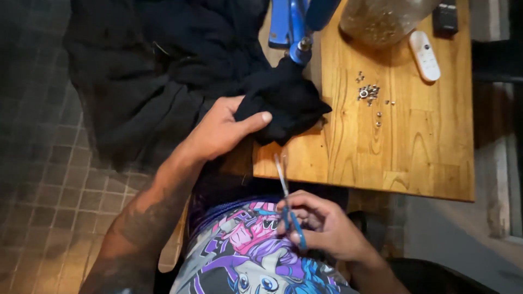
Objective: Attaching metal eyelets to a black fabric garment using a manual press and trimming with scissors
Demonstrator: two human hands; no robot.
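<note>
Two hands work at a table (414, 169). Left hand (220, 129) grips black cloth (283, 100) at the table's near-left edge, thumb pressed on top. Right hand (327, 226) clenches blue-handled scissors (287, 204) above the lap, blades pointing up. Small metal studs (369, 92) lie near a white remote (424, 55).

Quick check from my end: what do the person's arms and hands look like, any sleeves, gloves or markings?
Both are bare: no gloves, no sleeves reaching the forearms. The left hand has no ring or watch that shows; its forearm carries dark tattoo work. The right hand also looks unadorned, and its forearm is mostly out of frame, so markings there cannot be told.
</note>
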